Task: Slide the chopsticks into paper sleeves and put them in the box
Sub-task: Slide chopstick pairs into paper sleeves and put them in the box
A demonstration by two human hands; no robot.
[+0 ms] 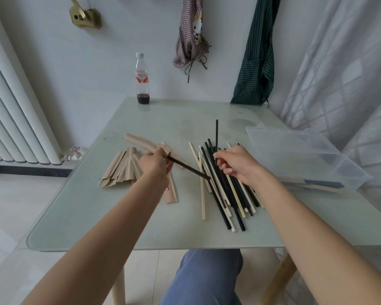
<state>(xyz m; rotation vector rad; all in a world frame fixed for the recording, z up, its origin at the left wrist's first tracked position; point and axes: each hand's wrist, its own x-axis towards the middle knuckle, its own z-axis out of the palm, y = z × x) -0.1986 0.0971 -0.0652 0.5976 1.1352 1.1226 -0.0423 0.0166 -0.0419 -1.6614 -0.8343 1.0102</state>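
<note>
Hands grip: left hand (154, 162) sleeve (141, 143) w/ chopstick (189, 169), right hand (235, 162) black stick (216, 135).

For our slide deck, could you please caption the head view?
Left hand holds a sleeved black chopstick; right hand lifts another from the pile.

Home dining corner: aprons (254, 53) hung on wall, radiator (13, 111), sheer curtain (339, 62), glass-topped bench (163, 119).

Two hands are over the tabletop (185, 115), the left one (154, 164) and the right one (235, 164). One clear plastic box (306, 155), one bottle (142, 80), two aprons on the wall: a checked one (191, 40) and a striped one (257, 62). The loose chopsticks (224, 194), black and pale, are piled too thick to count; likewise the paper sleeves (123, 170).
</note>
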